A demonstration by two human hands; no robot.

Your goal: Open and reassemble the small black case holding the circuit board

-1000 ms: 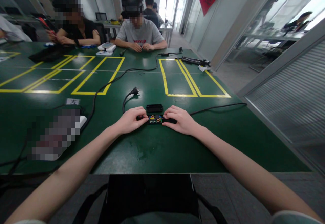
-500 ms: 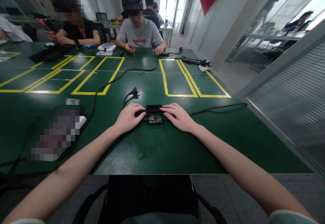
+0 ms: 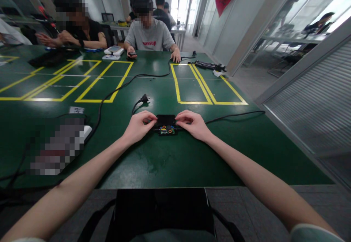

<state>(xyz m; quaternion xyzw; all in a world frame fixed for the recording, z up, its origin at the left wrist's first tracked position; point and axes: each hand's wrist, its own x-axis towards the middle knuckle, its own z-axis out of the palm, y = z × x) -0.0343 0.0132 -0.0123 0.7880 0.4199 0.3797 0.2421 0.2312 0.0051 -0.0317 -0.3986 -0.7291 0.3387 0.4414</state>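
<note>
Between my hands lies an opened power adapter [image 3: 168,130], its circuit board with yellow-ringed coils showing in the lower black shell. Just behind the board, the black adapter cover [image 3: 166,119] is tilted up. My left hand [image 3: 139,125] pinches the cover's left end between thumb and fingers. At its right end my right hand [image 3: 193,124] has the same kind of pinch. A black cable [image 3: 236,116] runs off to the right from the adapter. Behind my left hand rests a two-pin plug [image 3: 144,98] on its cord.
The green table [image 3: 164,165] carries yellow tape outlines [image 3: 194,103]. On the left lies a blurred-out device with a white edge [image 3: 87,131], beside a long black cord [image 3: 101,106]. A folded black tripod-like item [image 3: 208,66] is at the far right. Co-workers sit across the table.
The cover has tipped up and now stands closer behind the board. My fingers have closed more tightly on its ends. Across the table, co-workers' hands have shifted.
</note>
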